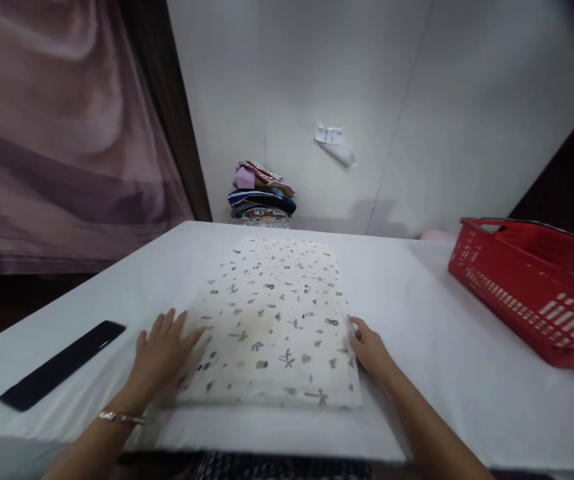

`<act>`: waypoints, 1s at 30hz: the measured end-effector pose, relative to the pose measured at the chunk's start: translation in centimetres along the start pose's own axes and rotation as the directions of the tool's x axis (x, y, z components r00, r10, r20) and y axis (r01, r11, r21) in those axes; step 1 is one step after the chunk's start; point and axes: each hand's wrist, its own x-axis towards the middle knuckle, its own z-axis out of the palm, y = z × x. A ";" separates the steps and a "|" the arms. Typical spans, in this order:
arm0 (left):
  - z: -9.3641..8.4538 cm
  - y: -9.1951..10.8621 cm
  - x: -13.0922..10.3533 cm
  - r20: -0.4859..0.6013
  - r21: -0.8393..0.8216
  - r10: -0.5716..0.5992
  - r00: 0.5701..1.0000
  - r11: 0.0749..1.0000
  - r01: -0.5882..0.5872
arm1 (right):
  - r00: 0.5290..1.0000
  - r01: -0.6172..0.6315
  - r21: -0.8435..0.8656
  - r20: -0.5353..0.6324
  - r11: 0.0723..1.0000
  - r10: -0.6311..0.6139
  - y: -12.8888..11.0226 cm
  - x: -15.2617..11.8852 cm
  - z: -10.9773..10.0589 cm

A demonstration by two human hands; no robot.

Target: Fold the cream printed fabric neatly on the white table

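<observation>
A folded cream cloth (pixel 277 320) printed with small dark motifs lies flat on the white table (pixel 417 313), in front of me. My left hand (pixel 164 350) rests palm down on the cloth's near left edge, fingers spread. My right hand (pixel 369 348) touches the cloth's near right edge, its fingertips curled against the side of the fold. Whether the right fingers pinch the cloth I cannot tell. A bracelet sits on my left wrist.
A long black flat object (pixel 61 365) lies on the table's left side. A red plastic basket (pixel 531 290) stands at the right. A stack of folded clothes (pixel 261 193) sits at the table's far edge against the white wall. A pink curtain hangs at left.
</observation>
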 end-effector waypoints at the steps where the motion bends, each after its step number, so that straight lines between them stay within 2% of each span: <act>1: -0.4 1.8 0.6 0.006 -0.012 0.046 0.999 0.999 -0.046 | 1.000 -0.007 0.026 0.008 1.000 0.006 0.0 0.1 0.0; 4: -1.6 8.3 1.9 0.052 -0.120 0.235 0.971 0.966 -0.227 | 0.994 -0.082 0.190 0.080 0.978 0.068 0.2 0.3 -0.1; 5: -2.0 10.8 2.0 0.048 -0.182 0.325 0.945 0.933 -0.311 | 0.989 -0.122 0.256 0.111 0.959 0.096 0.3 0.4 -0.1; 7: -2.7 15.8 2.2 0.039 -0.326 0.518 0.854 0.815 -0.480 | 0.979 -0.183 0.369 0.152 0.911 0.135 0.4 0.4 -0.2; 8: -3.0 18.3 2.2 0.036 -0.396 0.587 0.809 0.751 -0.528 | 0.977 -0.198 0.413 0.159 0.889 0.144 0.5 0.3 -0.2; 10: -3.4 23.2 2.6 0.039 -0.504 0.666 0.745 0.657 -0.561 | 0.976 -0.212 0.474 0.156 0.855 0.155 0.5 0.3 -0.1; 13: -3.3 29.7 4.1 0.094 -0.516 0.675 0.732 0.661 -0.544 | 0.974 -0.222 0.508 0.157 0.832 0.164 0.5 0.2 0.0; 16: -2.5 34.3 6.2 0.200 -0.455 0.616 0.762 0.747 -0.484 | 0.974 -0.219 0.515 0.159 0.829 0.159 0.5 0.1 0.0; 18: -1.6 36.2 7.4 0.259 -0.419 0.562 0.786 0.798 -0.433 | 0.976 -0.212 0.528 0.152 0.822 0.154 0.5 0.0 0.0; 21: -0.6 37.6 8.4 0.330 -0.386 0.509 0.795 0.842 -0.378 | 0.981 -0.190 0.534 0.139 0.824 0.136 0.7 -0.1 0.0; 25: -0.1 37.8 9.2 0.393 -0.385 0.493 0.776 0.855 -0.348 | 0.988 -0.141 0.512 0.130 0.848 0.086 1.1 0.0 0.0; 30: -0.3 37.4 10.3 0.498 -0.414 0.477 0.724 0.864 -0.285 | 0.990 -0.115 0.497 0.128 0.860 0.059 1.7 0.2 0.3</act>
